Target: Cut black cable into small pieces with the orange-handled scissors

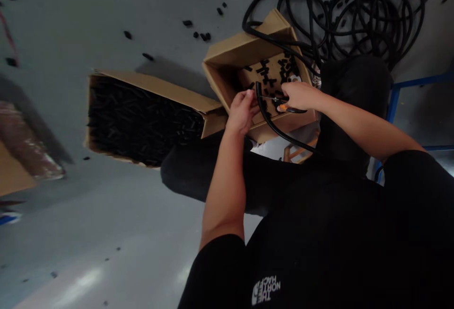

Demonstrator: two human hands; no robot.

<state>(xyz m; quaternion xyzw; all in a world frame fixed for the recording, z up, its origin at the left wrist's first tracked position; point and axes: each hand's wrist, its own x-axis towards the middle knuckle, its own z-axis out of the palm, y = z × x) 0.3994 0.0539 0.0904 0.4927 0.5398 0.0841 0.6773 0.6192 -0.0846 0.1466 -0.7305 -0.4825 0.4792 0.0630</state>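
My right hand (300, 95) grips a pair of scissors (285, 108) with black and orange handles. Their blades point left and meet the side of a black rubber hose (266, 119) near its free end. On the other side of the hose, my left hand (241, 112) is closed, with its fingertips at the hose; the exact grip is partly hidden. Both hands are over an open cardboard box (222, 53), where short black hose pieces (264, 68) lie scattered on the bottom. From the hands, the hose curves down past my lap.
A longer cardboard box (156, 86) filled with black pieces (138, 119) stands to the left. Loose coils of black hose (372, 15) lie at the upper right. Stray pieces (187, 23) dot the grey floor, and a blue metal frame (394, 98) stands at right.
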